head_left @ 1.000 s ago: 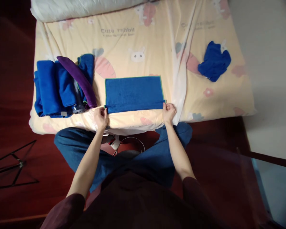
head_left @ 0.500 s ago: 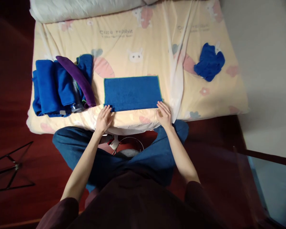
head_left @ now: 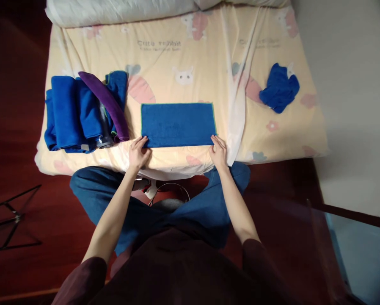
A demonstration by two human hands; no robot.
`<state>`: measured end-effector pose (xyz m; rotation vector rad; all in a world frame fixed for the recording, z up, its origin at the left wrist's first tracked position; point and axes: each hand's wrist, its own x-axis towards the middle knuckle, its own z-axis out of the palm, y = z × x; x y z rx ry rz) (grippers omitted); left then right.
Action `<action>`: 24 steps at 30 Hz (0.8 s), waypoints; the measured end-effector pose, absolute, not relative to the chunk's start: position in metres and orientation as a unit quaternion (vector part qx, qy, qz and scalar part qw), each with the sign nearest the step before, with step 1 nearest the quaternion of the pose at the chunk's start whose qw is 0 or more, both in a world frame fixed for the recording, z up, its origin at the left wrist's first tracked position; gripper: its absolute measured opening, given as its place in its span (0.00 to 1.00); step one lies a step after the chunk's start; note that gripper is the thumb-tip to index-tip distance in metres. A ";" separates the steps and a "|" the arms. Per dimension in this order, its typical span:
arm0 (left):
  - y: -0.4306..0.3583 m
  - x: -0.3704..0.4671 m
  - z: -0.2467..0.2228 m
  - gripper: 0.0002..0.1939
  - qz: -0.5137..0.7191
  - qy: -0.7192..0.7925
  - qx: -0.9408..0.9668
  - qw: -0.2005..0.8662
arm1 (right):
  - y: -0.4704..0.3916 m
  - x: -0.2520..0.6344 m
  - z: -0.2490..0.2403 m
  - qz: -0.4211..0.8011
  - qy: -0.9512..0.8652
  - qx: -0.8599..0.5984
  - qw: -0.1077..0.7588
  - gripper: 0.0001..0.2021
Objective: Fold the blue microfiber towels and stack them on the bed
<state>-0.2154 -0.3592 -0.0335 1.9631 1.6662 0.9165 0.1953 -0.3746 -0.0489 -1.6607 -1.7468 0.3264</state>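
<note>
A blue cloth [head_left: 178, 123] with a thin green edge lies flat in a wide rectangle near the front of the bed. On its near left corner rest the fingertips of my left hand [head_left: 139, 153], fingers stretched and thumb apart. My right hand [head_left: 219, 151] is at the near right corner in much the same pose, its fingers extended onto the cloth. What lies beneath the fingertips is hidden.
Left of the cloth is a pile of blue cloths [head_left: 65, 112], with a rolled purple cloth [head_left: 109, 101] across it. A crumpled blue cloth [head_left: 280, 89] lies at the right. The patterned sheet [head_left: 183, 59] has wrinkles; a pale bedding roll [head_left: 120, 12] lies behind.
My fingers have shifted slightly at both near corners, and the cloth's near edge looks flatter there. The view has moved a little; the other cloths stay put.
</note>
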 end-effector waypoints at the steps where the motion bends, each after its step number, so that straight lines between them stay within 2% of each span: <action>1: -0.358 -0.213 -0.034 0.26 0.344 0.605 0.689 0.201 | -0.373 0.195 -0.049 0.126 -0.665 -0.646 0.353 0.26; 10: -0.355 -0.212 -0.039 0.18 0.412 0.636 0.622 0.199 | -0.363 0.195 -0.044 0.147 -0.605 -0.669 0.406 0.29; 24: -0.368 -0.220 -0.039 0.19 0.425 0.645 0.613 0.169 | -0.373 0.204 -0.044 0.115 -0.613 -0.651 0.432 0.28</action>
